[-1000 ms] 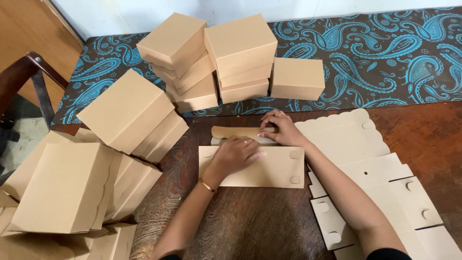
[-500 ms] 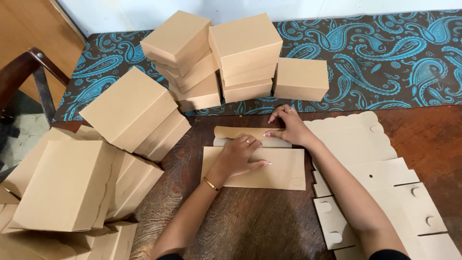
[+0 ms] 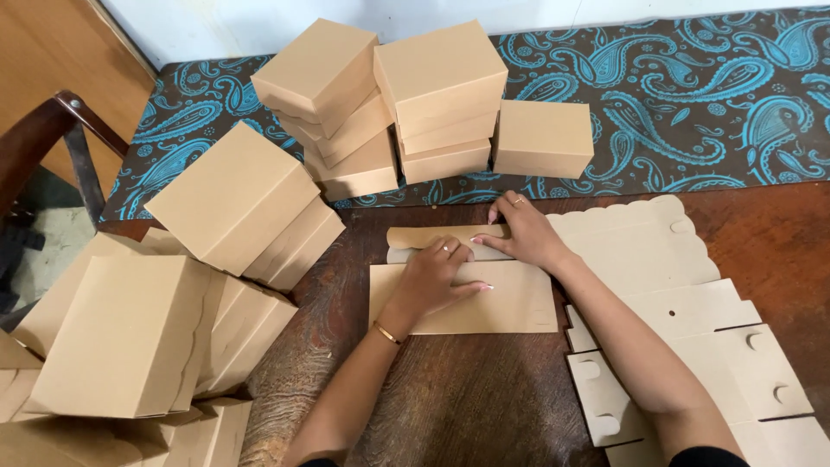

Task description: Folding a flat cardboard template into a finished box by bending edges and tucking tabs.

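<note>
Both hands lie palm-down, left hand (image 3: 435, 278) beside right hand (image 3: 522, 235), fingers spread.

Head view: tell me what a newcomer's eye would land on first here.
First, the two hands at the centre: the left hand lies flat on a folded cardboard sheet on the wooden table, while the right hand presses its upper flap. Next, the tan boxes stacked behind on the blue patterned cloth, and more tumbled boxes at the left.
</note>
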